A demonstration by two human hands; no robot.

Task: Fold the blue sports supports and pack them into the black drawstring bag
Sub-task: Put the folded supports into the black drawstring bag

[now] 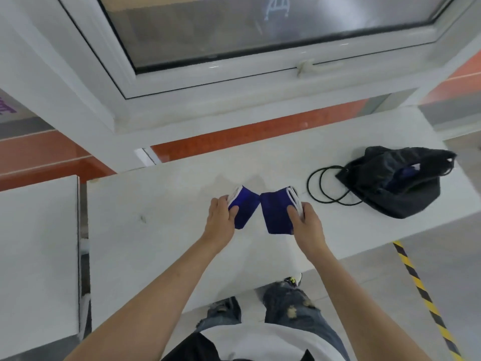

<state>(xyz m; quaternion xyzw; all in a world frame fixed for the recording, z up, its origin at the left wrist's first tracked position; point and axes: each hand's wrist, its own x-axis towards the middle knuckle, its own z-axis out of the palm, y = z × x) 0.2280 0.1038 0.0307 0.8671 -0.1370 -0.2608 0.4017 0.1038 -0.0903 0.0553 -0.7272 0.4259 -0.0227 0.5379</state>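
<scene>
A blue sports support (261, 207) with white edging is bent in a V over the middle of the white table (156, 230). My left hand (221, 222) grips its left half, and my right hand (307, 225) grips its right half by the white-edged end. The two halves meet at a crease between my hands. The black drawstring bag (395, 186) lies open on the table to the right, apart from both hands. Something blue (406, 173) shows inside its mouth. Its black cord (328, 188) loops out to the left, close to my right hand.
A second white table (36, 256) stands to the left across a narrow gap. A white window frame (234, 82) rises behind the table. A yellow-black floor tape (424, 295) runs at the right. My legs are at the table's near edge.
</scene>
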